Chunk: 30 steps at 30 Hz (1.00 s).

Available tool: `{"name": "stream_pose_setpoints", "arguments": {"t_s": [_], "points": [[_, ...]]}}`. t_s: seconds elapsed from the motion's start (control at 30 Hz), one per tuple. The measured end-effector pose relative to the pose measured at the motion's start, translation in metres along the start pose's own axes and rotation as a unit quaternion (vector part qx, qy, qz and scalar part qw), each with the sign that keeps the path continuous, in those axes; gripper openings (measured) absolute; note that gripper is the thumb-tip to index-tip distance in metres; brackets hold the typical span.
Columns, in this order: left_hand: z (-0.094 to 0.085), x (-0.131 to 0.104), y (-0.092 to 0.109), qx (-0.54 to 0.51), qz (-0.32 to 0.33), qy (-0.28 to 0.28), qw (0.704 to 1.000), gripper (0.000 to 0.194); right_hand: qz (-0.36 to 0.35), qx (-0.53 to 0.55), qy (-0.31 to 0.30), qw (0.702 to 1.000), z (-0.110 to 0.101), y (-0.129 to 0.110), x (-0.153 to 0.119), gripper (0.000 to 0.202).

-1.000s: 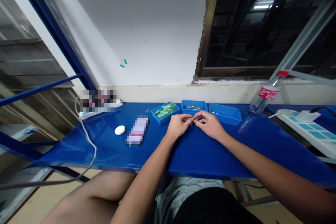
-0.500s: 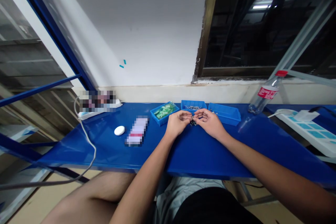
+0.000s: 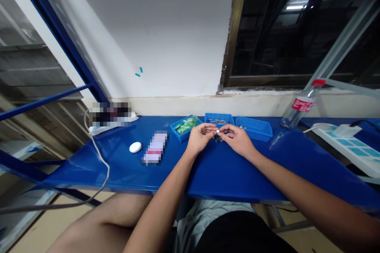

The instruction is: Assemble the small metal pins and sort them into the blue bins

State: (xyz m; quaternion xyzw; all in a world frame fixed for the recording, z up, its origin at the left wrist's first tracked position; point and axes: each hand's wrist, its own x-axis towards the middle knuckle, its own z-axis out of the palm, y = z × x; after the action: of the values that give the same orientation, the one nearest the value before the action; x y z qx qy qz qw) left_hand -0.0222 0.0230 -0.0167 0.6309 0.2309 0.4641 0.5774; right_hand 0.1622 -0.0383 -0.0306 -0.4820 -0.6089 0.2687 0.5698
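Observation:
My left hand (image 3: 202,136) and my right hand (image 3: 233,136) meet fingertip to fingertip over the blue table. Between their pinched fingertips shows a tiny white piece (image 3: 217,131), too small to name. Small dark pieces (image 3: 218,138) lie just below the fingers, partly hidden by them. Left of my left hand, a blue bin (image 3: 180,137) holds green packets (image 3: 187,124). Behind the hands, another blue bin (image 3: 219,116) contains thin metal parts (image 3: 218,121). A third blue bin (image 3: 255,128) sits behind my right hand, with a few small pieces at its left end.
On the blue table (image 3: 172,170) are a round white object (image 3: 135,147) and a blurred-out phone-like item (image 3: 155,148) at left. A plastic bottle (image 3: 302,104) stands back right, beside a power strip (image 3: 350,142). A cable (image 3: 102,158) hangs across the left edge.
The tiny white piece now shows more clearly between the fingertips. Both hands have stayed in nearly the same place.

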Motion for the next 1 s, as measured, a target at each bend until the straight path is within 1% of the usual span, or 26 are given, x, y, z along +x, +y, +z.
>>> {"name": "stream_pose_setpoints", "arguments": {"t_s": [0.2, 0.4, 0.5, 0.57, 0.63, 0.7, 0.77, 0.8, 0.87, 0.93, 1.0], "points": [[0.001, 0.000, -0.001, 0.009, -0.002, 0.003, 1.000, 0.030, 0.014, 0.008, -0.003, 1.000, -0.002, 0.002, 0.001, 0.027], [0.002, 0.000, -0.002, 0.026, 0.009, -0.003, 1.000, 0.032, 0.001, -0.019, 0.008, 1.000, -0.001, -0.004, 0.000, 0.021], [0.002, 0.000, -0.004, 0.051, 0.022, -0.006, 0.998, 0.028, -0.009, -0.050, 0.007, 0.999, -0.001, -0.009, 0.000, 0.017], [0.002, -0.001, -0.004, 0.097, 0.037, 0.001, 0.995, 0.025, -0.021, -0.105, 0.018, 0.994, -0.006, -0.012, 0.002, 0.016], [0.002, -0.003, -0.002, 0.168, 0.058, 0.012, 0.984, 0.020, -0.046, -0.192, 0.050, 0.979, -0.015, -0.011, 0.007, 0.016], [0.003, -0.005, 0.001, 0.240, 0.080, 0.018, 0.967, 0.017, -0.081, -0.281, 0.090, 0.952, -0.029, -0.006, 0.013, 0.013], [0.003, -0.007, 0.005, 0.295, 0.098, 0.011, 0.951, 0.017, -0.109, -0.340, 0.107, 0.928, -0.045, 0.002, 0.018, 0.009], [0.003, -0.007, 0.006, 0.316, 0.104, 0.004, 0.943, 0.017, -0.106, -0.369, 0.110, 0.917, -0.053, 0.008, 0.021, 0.009], [0.003, -0.008, 0.008, 0.343, 0.111, -0.006, 0.933, 0.017, -0.063, -0.417, 0.117, 0.899, -0.065, 0.018, 0.024, 0.007], [0.002, -0.008, 0.007, 0.349, 0.110, -0.005, 0.931, 0.018, -0.025, -0.443, 0.112, 0.889, -0.071, 0.026, 0.025, 0.009], [0.001, -0.008, 0.005, 0.343, 0.103, 0.007, 0.934, 0.018, -0.002, -0.457, 0.111, 0.882, -0.073, 0.030, 0.024, 0.013]]}}
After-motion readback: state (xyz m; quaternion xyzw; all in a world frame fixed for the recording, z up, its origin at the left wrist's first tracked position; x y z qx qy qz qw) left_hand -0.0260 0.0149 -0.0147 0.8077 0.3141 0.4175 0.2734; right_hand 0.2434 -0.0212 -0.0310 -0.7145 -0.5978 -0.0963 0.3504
